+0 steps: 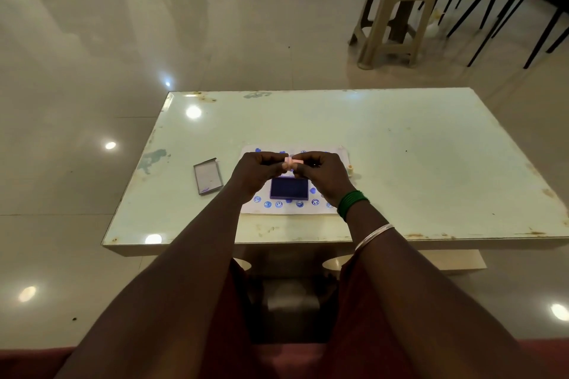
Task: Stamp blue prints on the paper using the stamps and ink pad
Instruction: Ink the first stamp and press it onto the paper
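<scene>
Both hands (292, 171) pinch a small pink stamp (292, 160) (blocky, plastic-looking) above rectangular ink pad (289, 188).

At frame centre, the left hand (257, 171) and right hand (323, 174) are pinching a small pink stamp (292, 161) together above the open blue ink pad (289, 188), which is sitting on the stamped paper (295, 208) on the tabletop (415, 163).
</scene>
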